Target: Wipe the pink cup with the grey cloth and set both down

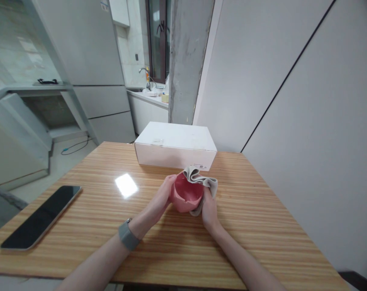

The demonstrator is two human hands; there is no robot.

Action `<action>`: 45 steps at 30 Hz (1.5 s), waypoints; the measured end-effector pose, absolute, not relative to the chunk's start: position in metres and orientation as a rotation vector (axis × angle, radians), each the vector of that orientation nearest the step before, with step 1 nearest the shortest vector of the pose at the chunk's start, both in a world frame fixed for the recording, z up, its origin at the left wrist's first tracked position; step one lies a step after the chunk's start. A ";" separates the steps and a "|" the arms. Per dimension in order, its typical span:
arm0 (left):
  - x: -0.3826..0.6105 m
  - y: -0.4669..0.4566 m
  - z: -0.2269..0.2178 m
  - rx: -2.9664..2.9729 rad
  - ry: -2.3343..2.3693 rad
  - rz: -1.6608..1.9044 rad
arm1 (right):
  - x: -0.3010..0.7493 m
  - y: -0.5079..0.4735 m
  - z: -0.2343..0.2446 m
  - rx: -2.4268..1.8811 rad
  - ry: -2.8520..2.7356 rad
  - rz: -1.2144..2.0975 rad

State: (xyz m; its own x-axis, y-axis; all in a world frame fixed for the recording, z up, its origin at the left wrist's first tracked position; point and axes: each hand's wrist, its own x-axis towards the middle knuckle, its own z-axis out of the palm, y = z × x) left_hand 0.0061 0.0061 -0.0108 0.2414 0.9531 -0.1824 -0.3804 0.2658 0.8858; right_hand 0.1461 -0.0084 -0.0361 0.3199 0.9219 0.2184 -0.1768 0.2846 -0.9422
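A pink bowl (pixel 183 204) with an angular, faceted outside is tilted so that its hollow inside faces me. My left hand (pixel 165 190) grips its left side, the fingers curled behind the wall. On the other side, my right hand (pixel 209 206) is closed on a light grey cloth (pixel 212 182), which it presses against the bowl's right rim. Folds of the cloth lie over the far rim, and one end hangs below the bowl. Whether the bowl touches the table underneath cannot be made out.
Behind the bowl a white box (pixel 174 155) stands on the wood-grain table (pixel 256 234). At the left edge lies a black-screened phone or tablet (pixel 42 218). A pale panel wall (pixel 307 121) runs along the right side. Farther back are a sink with a faucet (pixel 148 79) and cabinets.
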 end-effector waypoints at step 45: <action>-0.007 0.003 -0.005 1.667 0.867 1.061 | 0.151 -0.002 -0.020 -0.721 -0.337 1.610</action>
